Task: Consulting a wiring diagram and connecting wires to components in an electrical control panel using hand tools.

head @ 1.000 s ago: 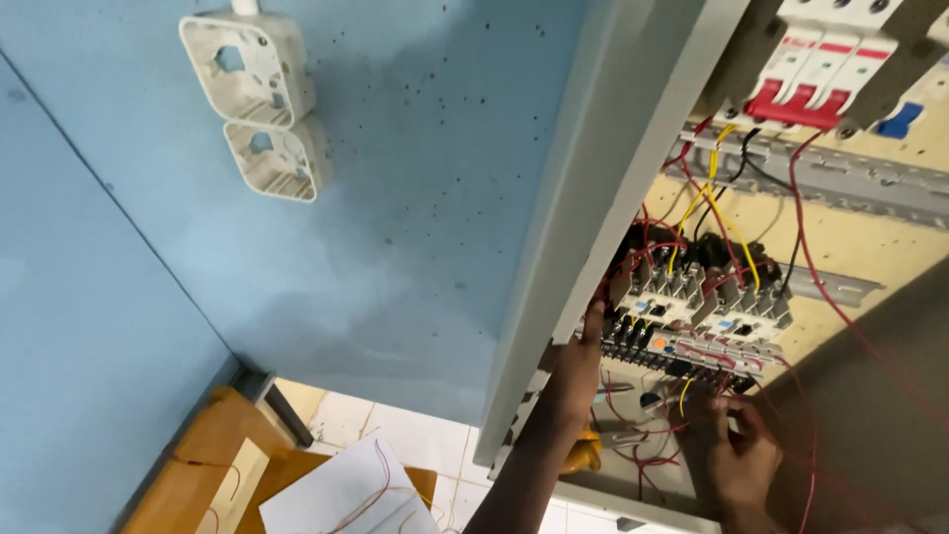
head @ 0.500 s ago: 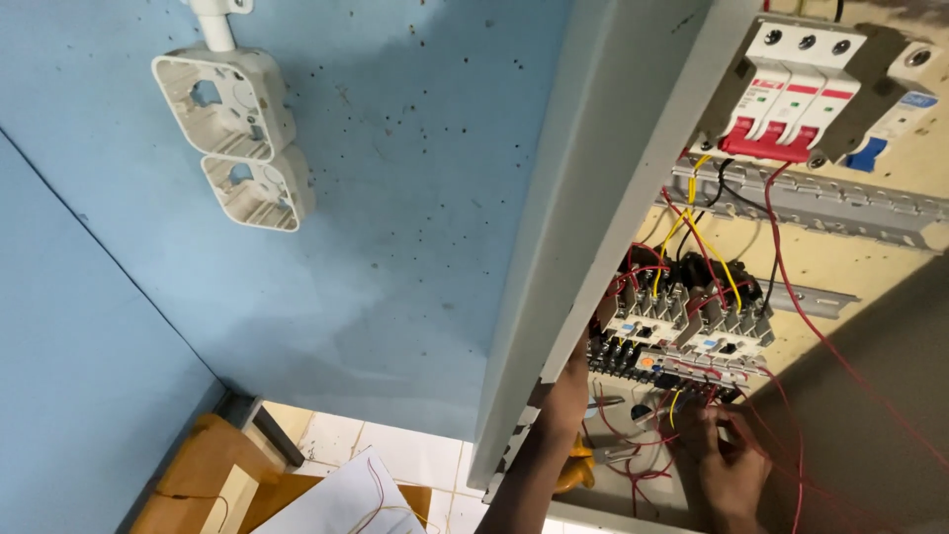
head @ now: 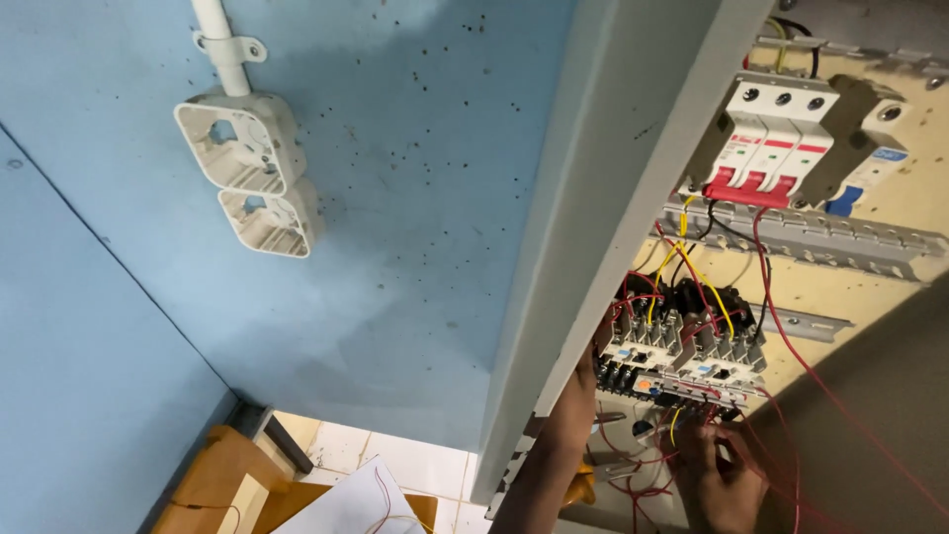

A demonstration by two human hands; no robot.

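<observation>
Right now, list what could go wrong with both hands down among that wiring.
1. The right hand works in a tangle of loose red wires; it could snag one and pull it from a terminal.
2. The left hand reaches past the enclosure edge to the contactors, partly hidden, so a finger may touch bare terminals.
3. Whether the breaker is off cannot be told; shock is possible.

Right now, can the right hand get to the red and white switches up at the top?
Probably yes. The right hand is low among the red wires, and nothing blocks the open box up to the switches.
</observation>
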